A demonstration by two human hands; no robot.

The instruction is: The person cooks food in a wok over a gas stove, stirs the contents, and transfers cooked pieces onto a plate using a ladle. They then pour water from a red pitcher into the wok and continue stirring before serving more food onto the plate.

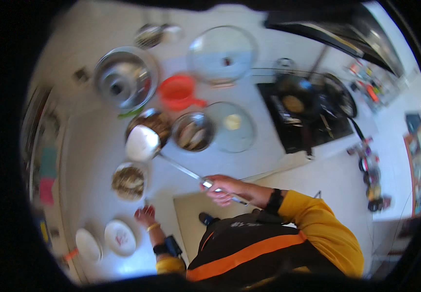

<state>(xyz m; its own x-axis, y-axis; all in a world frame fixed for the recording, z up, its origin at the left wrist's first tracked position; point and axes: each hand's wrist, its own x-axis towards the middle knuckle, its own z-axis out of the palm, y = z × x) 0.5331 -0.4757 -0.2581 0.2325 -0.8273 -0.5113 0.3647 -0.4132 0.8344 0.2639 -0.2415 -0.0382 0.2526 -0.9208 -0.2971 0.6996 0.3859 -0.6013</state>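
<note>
My right hand [225, 189] grips the handle of a long metal cooking spatula [143, 143]. Its broad blade is over the near edge of a metal bowl of brown food [158, 124]. My left hand [145, 216] is on the counter side below a white bowl of brown, crumbly-looking food [128, 182]; blur hides what its fingers do. Right of the brown food stands a smaller metal bowl [193, 132] with pale pieces in it. Two white oval plates, one [120, 238] with a red mark and one [88, 245] plain, lie beyond my left hand.
A large metal basin [125, 78], a red plastic ladle or strainer [177, 92] and two glass lids [222, 54] [232, 127] occupy the counter's back. At right, a black hob [290, 140] bears a wok [294, 98] under a range hood [327, 34]. Several jars [373, 179] stand farther right.
</note>
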